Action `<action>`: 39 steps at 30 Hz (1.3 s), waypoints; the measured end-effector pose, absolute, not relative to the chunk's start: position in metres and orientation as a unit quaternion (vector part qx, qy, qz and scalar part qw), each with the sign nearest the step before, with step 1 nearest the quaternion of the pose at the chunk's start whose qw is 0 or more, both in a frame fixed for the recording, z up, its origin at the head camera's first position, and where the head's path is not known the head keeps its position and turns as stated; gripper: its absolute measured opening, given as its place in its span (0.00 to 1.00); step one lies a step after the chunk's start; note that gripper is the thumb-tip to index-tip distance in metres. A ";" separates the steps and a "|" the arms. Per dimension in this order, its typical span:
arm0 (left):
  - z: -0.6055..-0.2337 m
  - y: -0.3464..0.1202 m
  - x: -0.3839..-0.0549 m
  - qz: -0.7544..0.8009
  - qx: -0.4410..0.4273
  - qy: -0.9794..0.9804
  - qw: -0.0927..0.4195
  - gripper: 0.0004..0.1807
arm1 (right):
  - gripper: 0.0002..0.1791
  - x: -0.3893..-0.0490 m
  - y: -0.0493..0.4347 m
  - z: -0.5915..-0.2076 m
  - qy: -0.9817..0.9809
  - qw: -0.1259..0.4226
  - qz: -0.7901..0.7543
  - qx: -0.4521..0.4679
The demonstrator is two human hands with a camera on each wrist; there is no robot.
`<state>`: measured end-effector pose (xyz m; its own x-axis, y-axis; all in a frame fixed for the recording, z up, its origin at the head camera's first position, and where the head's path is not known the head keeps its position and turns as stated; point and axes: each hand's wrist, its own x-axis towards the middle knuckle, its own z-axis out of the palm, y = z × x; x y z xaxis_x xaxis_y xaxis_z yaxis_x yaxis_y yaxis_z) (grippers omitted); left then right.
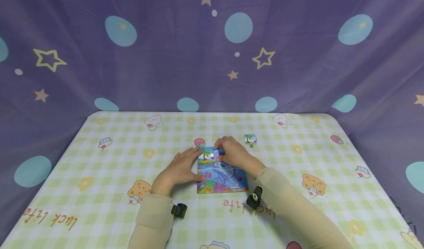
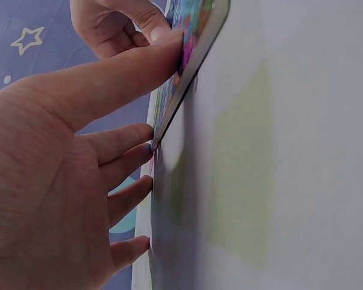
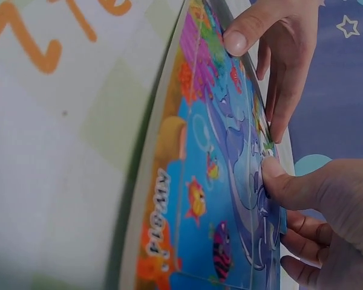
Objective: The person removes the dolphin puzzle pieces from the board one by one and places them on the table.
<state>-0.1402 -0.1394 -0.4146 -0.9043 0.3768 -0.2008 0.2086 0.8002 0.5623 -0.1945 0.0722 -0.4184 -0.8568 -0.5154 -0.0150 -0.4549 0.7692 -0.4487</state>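
Note:
A jigsaw puzzle in a flat frame point(image 1: 232, 182) lies on the table, printed with a dolphin, fish, coral and a palm island. My left hand point(image 1: 179, 170) steadies its left side: the thumb presses on the printed face, and the straight, spread fingers reach along the edge to the far left corner. Over the far edge, my right hand point(image 1: 235, 153) pinches a blue puzzle piece point(image 1: 217, 153) between thumb and fingers. In the right wrist view the right thumb point(image 3: 284, 181) lies on the picture side, with the other fingers curled behind the far edge.
A loose puzzle piece point(image 1: 250, 139) with a palm tree lies beyond the frame, to the right of my right hand. A checked tablecloth point(image 1: 109, 175) with cartoon prints covers the table. Behind the far edge hangs a purple curtain point(image 1: 185, 68) with stars.

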 end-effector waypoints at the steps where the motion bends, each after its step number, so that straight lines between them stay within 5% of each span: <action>1: -0.415 -0.140 -0.140 0.274 0.156 0.936 0.153 0.54 | 0.19 -0.195 0.072 -0.418 0.938 0.068 -0.218 -0.259; 39: -0.415 -0.140 -0.140 0.274 0.167 0.936 0.145 0.54 | 0.06 -0.199 0.096 -0.417 0.882 0.083 -0.348 -0.307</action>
<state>-0.1403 -0.1403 -0.4148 -0.9022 0.3923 -0.1792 0.2339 0.7941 0.5610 -0.1989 0.0964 -0.4168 -0.7975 -0.5995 0.0670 -0.4837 0.5692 -0.6649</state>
